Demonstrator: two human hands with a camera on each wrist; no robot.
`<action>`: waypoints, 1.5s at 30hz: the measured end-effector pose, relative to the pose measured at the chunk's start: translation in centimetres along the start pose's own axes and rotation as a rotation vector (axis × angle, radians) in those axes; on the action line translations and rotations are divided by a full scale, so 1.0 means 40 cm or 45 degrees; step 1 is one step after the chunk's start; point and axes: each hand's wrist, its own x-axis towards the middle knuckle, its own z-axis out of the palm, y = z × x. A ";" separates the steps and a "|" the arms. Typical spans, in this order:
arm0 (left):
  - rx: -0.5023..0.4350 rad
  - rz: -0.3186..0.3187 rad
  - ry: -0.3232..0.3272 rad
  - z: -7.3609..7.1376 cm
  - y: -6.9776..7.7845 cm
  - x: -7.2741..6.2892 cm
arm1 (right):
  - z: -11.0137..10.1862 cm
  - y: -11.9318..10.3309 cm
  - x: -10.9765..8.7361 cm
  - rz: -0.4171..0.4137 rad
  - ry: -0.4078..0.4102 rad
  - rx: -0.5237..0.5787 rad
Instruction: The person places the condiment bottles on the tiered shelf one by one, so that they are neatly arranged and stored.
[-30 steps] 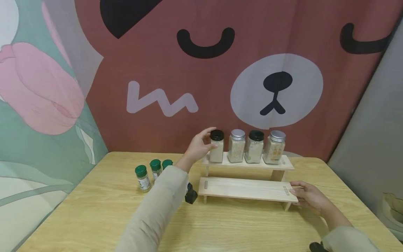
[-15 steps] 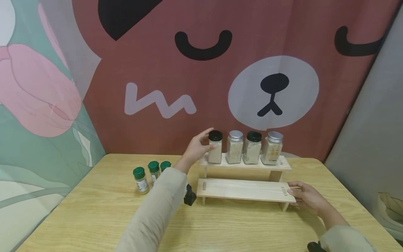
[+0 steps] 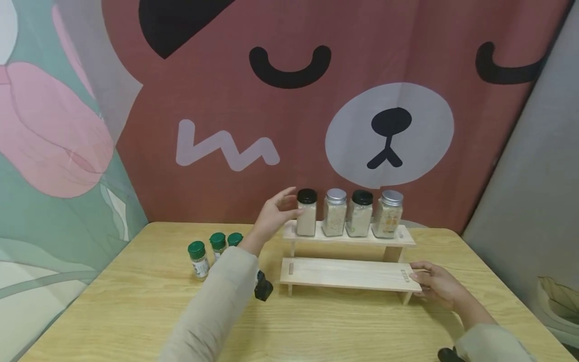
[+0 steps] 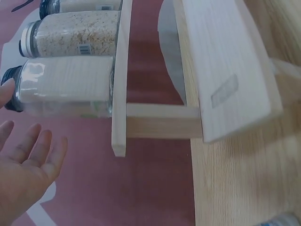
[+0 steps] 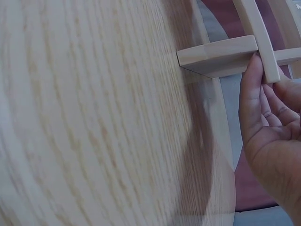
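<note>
A two-tier wooden spice rack (image 3: 348,274) stands on the table. Its upper tier carries a row of several square glass jars. The leftmost jar (image 3: 306,221) has a black lid and pale contents. Just to its left is my left hand (image 3: 270,216), fingers spread. The left wrist view shows those fingers apart from the jar (image 4: 66,82), the thumb (image 4: 5,92) close by the lid. At the right end of the lower board, my right hand (image 3: 436,286) pinches the wood. In the right wrist view, thumb and fingers grip the board's end (image 5: 269,68).
Left of the rack, green-capped spice bottles (image 3: 198,259) stand on the table (image 3: 135,301), partly behind the left sleeve (image 3: 217,301). A curtain (image 3: 217,196) with a bear print hangs behind the table's back edge.
My left hand has let go of the black-lidded jar and drawn slightly left, its fingers spreading. The jars stay put on the upper tier. My right hand keeps its hold on the lower board.
</note>
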 end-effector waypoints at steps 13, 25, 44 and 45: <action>0.038 -0.042 0.047 -0.066 -0.011 -0.077 | 0.012 0.004 0.005 0.009 0.036 -0.012; 0.091 -0.072 0.099 -0.179 -0.027 -0.179 | 0.000 0.003 0.003 0.013 0.005 -0.042; 0.159 -0.124 0.380 -0.344 -0.090 -0.291 | -0.009 0.007 0.008 0.019 -0.003 -0.027; 0.160 -0.130 0.393 -0.349 -0.093 -0.296 | -0.010 0.006 0.008 0.017 -0.006 -0.014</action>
